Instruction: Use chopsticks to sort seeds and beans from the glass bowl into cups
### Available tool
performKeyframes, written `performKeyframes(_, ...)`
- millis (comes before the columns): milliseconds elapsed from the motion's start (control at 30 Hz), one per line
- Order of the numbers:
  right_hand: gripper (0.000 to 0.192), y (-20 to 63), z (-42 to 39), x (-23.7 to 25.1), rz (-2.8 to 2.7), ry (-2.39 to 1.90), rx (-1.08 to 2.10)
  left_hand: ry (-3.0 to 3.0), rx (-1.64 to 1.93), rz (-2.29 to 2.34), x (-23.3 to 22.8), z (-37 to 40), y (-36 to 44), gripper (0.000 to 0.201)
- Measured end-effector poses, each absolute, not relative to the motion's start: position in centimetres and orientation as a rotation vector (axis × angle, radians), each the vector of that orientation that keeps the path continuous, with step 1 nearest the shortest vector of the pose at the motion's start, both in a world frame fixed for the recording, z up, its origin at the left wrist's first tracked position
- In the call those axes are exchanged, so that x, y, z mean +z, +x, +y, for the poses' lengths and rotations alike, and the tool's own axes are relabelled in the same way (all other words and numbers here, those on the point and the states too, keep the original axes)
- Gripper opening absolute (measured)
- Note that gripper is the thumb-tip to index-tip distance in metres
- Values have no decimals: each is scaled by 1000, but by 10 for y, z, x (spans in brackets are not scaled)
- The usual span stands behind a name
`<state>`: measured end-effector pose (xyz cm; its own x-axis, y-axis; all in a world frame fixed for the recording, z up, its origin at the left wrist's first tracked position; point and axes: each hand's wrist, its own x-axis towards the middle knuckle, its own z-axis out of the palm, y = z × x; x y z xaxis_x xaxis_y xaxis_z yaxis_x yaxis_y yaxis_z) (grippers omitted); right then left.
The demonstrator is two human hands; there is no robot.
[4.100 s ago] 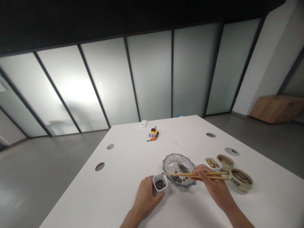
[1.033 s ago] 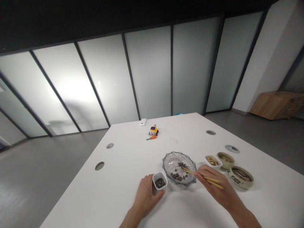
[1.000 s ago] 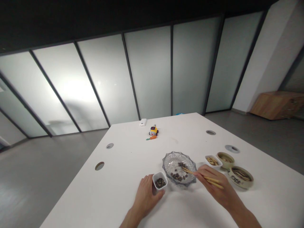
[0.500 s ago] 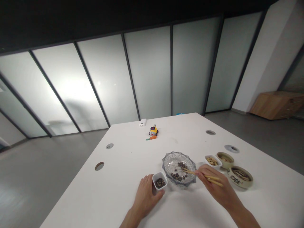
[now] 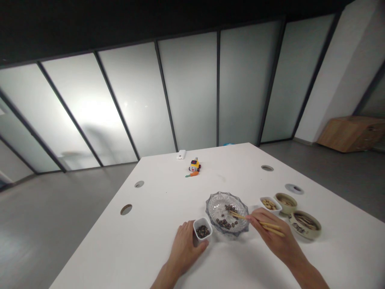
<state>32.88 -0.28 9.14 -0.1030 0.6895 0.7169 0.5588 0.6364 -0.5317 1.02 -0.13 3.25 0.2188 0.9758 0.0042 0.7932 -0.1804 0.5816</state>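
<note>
My left hand point(image 5: 187, 245) grips a small white square cup point(image 5: 196, 223) from its left and near sides; dark brown beans or seeds point(image 5: 203, 231) lie inside it. Just right of the cup stands a clear scalloped glass bowl point(image 5: 213, 204). More dark beans point(image 5: 224, 223) are scattered in the bowl in two loose groups. A pair of wooden chopsticks point(image 5: 240, 217) is held in my right hand point(image 5: 272, 235), their tips down among the beans at the bowl's middle. Whether a bean is pinched between the tips, I cannot tell.
Right of the bowl stand a white dish of pale nuts point(image 5: 270, 204) and two greenish round containers, one at the back point(image 5: 287, 202) and one nearer point(image 5: 303, 225). Farther off lie a toy carrot point(image 5: 193, 174), a yellow toy vehicle point(image 5: 195, 165) and a white box-like device point(image 5: 181, 154). The white table point(image 5: 150, 241) has several round holes.
Almost nothing differs. The chopstick tips have shifted slightly left within the bowl's beans, while my left hand stays on the cup.
</note>
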Motion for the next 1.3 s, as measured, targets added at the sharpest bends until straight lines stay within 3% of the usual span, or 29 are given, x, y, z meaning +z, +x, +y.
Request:
performKeyframes(200, 39, 335, 1, 79, -1695, -1039, 80, 2044, 540, 1625, 32, 0, 10, 34)
performKeyframes(333, 49, 331, 0, 73, -1518, -1121, 5, 2060, 547, 1622, 30, 0, 10, 33)
performKeyframes(600, 57, 297, -8, 74, -1500, -1071, 351, 2046, 548, 1618, 32, 0, 10, 38)
performKeyframes(867, 48, 323, 2, 75, -1565, -1137, 126, 2052, 523, 1633, 30, 0, 10, 33)
performKeyframes(1300, 44, 327, 2, 78, -1733, -1096, 187, 2038, 533, 1633, 30, 0, 11, 30)
